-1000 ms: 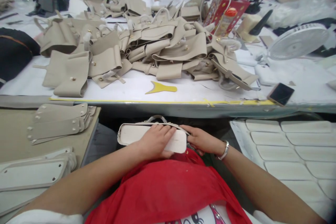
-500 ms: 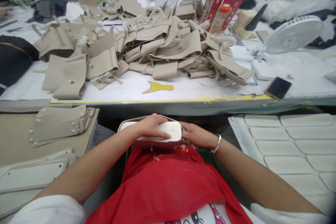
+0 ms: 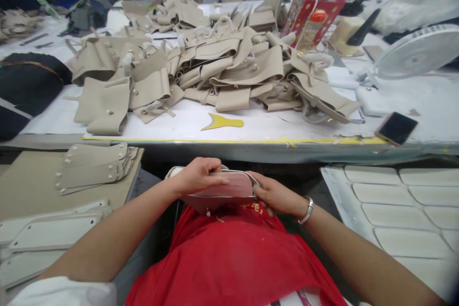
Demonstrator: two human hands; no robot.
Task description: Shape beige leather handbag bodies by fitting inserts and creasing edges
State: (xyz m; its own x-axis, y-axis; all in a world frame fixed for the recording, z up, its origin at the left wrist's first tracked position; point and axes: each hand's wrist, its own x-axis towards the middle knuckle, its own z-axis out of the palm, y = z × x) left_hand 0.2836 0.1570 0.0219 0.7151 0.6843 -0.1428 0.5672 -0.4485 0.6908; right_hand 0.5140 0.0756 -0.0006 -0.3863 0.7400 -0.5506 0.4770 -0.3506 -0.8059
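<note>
In front of my red apron I hold a small box-shaped bag body (image 3: 225, 186), open-topped with pale edging and a pinkish inner face showing. My left hand (image 3: 199, 177) is closed over its back left edge, the thumb lying along the inside. At the bag's right end, my right hand (image 3: 274, 194) grips the rim, with some fingers hidden beneath. A small metal piece hangs at the bag's front. Beyond it, on the white table (image 3: 172, 129), lie a heap of beige leather bag pieces (image 3: 247, 64) and a yellow forked template (image 3: 225, 122).
Left of me, a board holds stacked beige strips with studs (image 3: 95, 165) and pale long panels (image 3: 53, 232). On the right is a tray of pale rounded panels (image 3: 390, 213). A phone (image 3: 397, 128), a white fan (image 3: 419, 52) and a red box (image 3: 311, 16) stand on the table.
The bag has tipped, so its white panel no longer shows and the pinkish inner face does. My left hand has lifted off that panel to the back edge. The view has shifted slightly.
</note>
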